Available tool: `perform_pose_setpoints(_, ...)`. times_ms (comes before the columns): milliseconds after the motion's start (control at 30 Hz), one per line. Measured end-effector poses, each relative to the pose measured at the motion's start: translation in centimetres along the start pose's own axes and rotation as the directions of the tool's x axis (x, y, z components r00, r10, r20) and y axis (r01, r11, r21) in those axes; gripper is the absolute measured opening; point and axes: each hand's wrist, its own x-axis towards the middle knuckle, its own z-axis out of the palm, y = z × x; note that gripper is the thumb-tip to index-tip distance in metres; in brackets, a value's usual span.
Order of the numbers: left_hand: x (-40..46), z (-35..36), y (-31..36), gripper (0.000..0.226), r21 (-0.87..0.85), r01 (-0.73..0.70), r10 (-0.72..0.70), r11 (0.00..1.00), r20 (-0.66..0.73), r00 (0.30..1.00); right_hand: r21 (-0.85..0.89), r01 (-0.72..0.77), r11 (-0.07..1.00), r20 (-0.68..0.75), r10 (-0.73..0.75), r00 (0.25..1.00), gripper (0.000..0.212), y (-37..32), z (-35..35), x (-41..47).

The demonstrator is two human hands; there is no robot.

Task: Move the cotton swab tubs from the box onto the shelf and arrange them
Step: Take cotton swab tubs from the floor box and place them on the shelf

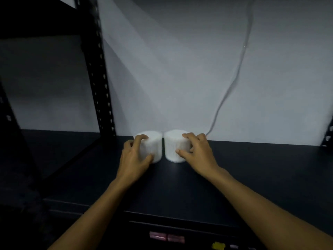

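A dark shelf (252,168) stands against a pale wall. Two white tubs sit upright at the far edge, nearly touching. The left hand (134,156) grips the left tub (153,145); the right hand (196,152) grips the right tub (173,147). They look light, stiff and smooth; hold the round sides.

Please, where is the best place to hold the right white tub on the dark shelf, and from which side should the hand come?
Grip the right white round cotton swab tub around its curved side wall, coming from its right and front. It stands upright, and the left white round tub stands close on its other side, so that side is blocked. The right hand already grips it this way.
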Motion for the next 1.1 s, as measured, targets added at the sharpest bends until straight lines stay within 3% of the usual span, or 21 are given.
perform_pose_setpoints(133, 2.5, -1.0, -3.1, 0.052, 0.066, 0.069, -0.063, 0.995, -0.083, 0.995, 0.067, 0.008, 0.998, -0.013, -0.007, 1.0, 0.061, -1.5, 5.7, 3.8)
perform_pose_setpoints(233, 4.8, -1.6, -5.2, 0.064, 0.119, 0.132, -0.113, 0.984, -0.153, 0.982, 0.069, 0.025, 0.997, 0.019, -0.026, 0.999, 0.076, -2.4, 9.0, 6.1)
perform_pose_setpoints(333, 7.1, -1.9, -6.6, 0.07, 0.075, 0.188, -0.164, 0.979, -0.251, 0.954, 0.133, 0.031, 0.991, 0.086, -0.042, 0.995, 0.086, -2.4, 10.7, 7.5)
perform_pose_setpoints(467, 9.1, -1.8, -8.2, 0.061, -0.012, 0.238, -0.23, 0.971, -0.298, 0.926, 0.256, 0.023, 0.966, 0.115, -0.054, 0.992, 0.075, -1.5, 11.1, 8.2)
perform_pose_setpoints(600, 9.1, -1.6, -9.0, 0.037, -0.037, 0.283, -0.285, 0.958, -0.204, 0.937, 0.318, 0.005, 0.948, 0.219, -0.078, 0.973, 0.063, -1.6, 10.3, 7.6)
perform_pose_setpoints(700, 8.5, -1.8, -8.8, 0.043, 0.008, 0.265, -0.261, 0.964, -0.146, 0.954, 0.239, -0.009, 0.971, 0.271, -0.058, 0.961, 0.066, -1.9, 9.9, 6.7)
perform_pose_setpoints(833, 7.0, -2.2, -7.9, 0.042, 0.031, 0.27, -0.264, 0.962, -0.121, 0.957, 0.159, -0.022, 0.987, 0.233, -0.016, 0.972, 0.059, -2.0, 8.2, 4.8)
perform_pose_setpoints(933, 5.8, -2.6, -7.0, 0.037, 0.123, 0.259, -0.253, 0.958, -0.064, 0.965, 0.087, -0.053, 0.995, 0.223, 0.033, 0.974, 0.053, -1.7, 6.9, 3.0)
perform_pose_setpoints(1000, 4.8, -2.8, -6.1, 0.023, 0.221, 0.231, -0.236, 0.947, -0.003, 0.972, 0.037, -0.057, 0.998, 0.24, 0.046, 0.97, 0.048, -1.7, 6.1, 2.0)
perform_pose_setpoints(1100, 2.7, -2.7, -4.4, 0.017, 0.363, 0.116, -0.158, 0.924, 0.089, 0.983, -0.066, -0.037, 0.997, 0.267, 0.054, 0.962, 0.042, -2.0, 4.6, 0.2)
